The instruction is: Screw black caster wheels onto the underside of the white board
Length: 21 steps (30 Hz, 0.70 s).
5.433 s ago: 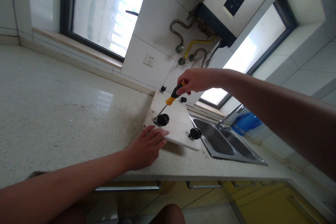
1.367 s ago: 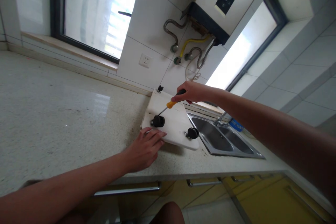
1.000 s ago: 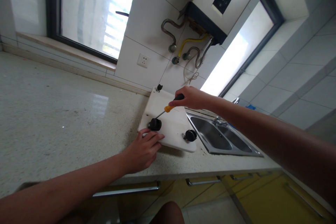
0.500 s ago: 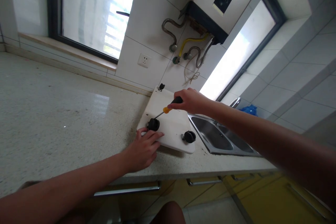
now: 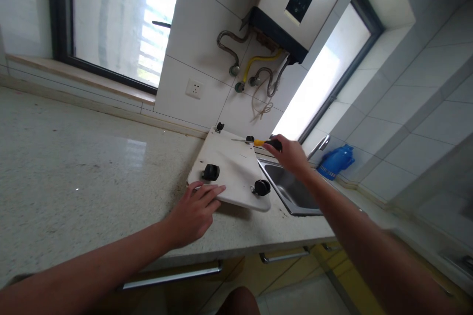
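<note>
A white board (image 5: 232, 157) with black caster wheels lies on the counter, wheels upward. My left hand (image 5: 195, 209) rests on its near edge with fingers stretched out flat and apart, just below the near-left caster (image 5: 211, 172). My right hand (image 5: 291, 156) is closed round the black end of a screwdriver with a yellow collar (image 5: 259, 142). Its metal shaft points left above the board's far part, apart from the near-left caster. A near-right caster (image 5: 262, 187) and a far-left caster (image 5: 220, 127) stand on the board; the far-right caster (image 5: 250, 138) is partly behind the screwdriver.
A steel sink (image 5: 291, 187) is set in the speckled counter (image 5: 92, 172) right of the board. Behind it stands a blue jug-like container (image 5: 335, 161) by the faucet (image 5: 324, 142). A water heater (image 5: 295, 0) with hoses hangs on the tiled wall. Drawer handles (image 5: 173, 278) line the front.
My right hand has lifted the screwdriver away from the near-left caster, up and to the right, and its shaft now lies nearly level. My left hand stays on the board's edge. The view has shifted slightly.
</note>
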Tool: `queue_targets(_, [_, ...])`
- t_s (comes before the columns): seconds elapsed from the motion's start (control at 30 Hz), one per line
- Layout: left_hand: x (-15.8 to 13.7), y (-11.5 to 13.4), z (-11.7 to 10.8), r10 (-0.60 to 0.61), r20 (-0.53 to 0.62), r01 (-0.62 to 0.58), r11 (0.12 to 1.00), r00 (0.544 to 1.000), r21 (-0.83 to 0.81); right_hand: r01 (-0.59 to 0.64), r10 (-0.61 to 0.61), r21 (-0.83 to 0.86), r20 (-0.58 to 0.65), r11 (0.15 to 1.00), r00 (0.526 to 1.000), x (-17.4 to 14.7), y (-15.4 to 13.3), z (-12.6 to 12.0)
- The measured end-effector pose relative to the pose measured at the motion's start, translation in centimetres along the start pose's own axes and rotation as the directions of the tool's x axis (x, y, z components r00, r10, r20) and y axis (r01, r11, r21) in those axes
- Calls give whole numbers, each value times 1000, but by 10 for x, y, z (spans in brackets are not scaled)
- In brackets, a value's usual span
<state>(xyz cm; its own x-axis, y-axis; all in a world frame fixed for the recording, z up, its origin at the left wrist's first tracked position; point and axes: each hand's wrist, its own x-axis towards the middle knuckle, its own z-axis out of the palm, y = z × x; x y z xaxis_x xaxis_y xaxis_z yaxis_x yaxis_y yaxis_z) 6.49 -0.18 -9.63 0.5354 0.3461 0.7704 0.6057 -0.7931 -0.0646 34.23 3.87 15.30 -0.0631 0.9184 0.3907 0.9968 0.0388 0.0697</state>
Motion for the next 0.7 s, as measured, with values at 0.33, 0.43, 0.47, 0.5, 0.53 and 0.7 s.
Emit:
queue_targets(0.33, [-1,0,4,-7,-26,7,1000,1000,6,-449,532,511,-19,733,847,-123,62,169])
queue_targets(0.43, [2,4,2,-28,-35,28,1000,999,-7,-436,546,588,-12,682,837,-126,66,187])
queue_targets(0.47, [3,5,1,-38,-49,37,999,998,-20,-433,545,605,-2,669,839,-124,68,191])
queue_targets(0.5, [5,7,0,-48,-66,46,998,997,-35,-429,537,619,13,658,843,-123,70,195])
queue_targets(0.53, [6,8,-1,-54,-83,50,998,995,-47,-424,523,629,33,651,852,-121,72,198])
queue_targets(0.7, [14,10,-5,10,-122,-3,998,992,58,-421,445,630,131,652,886,-118,74,207])
